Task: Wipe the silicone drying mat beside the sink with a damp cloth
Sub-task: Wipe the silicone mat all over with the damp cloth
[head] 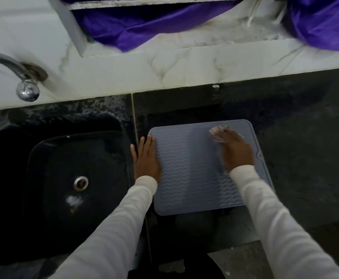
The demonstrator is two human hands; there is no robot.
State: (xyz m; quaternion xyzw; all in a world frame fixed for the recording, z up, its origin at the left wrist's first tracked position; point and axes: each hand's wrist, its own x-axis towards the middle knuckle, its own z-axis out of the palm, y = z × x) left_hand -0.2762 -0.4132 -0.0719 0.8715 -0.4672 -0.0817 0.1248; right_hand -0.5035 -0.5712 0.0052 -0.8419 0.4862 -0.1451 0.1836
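A grey silicone drying mat (pixel 186 170) with a wavy ribbed surface lies flat on the dark counter, just right of the sink. My left hand (pixel 145 158) lies flat with straight fingers on the mat's left edge, pressing it down. My right hand (pixel 235 150) is on the mat's upper right part and looks motion-blurred. It covers a pale cloth (pixel 217 132), of which only a blurred bit shows past the fingertips. Both arms wear white sleeves.
A black sink (pixel 44 158) with a metal drain (pixel 80 183) sits to the left, and a chrome tap (pixel 27 88) comes out of the white marble-look wall above it. Purple fabric (pixel 136 31) hangs at the back. Dark counter (pixel 301 137) stretches right of the mat.
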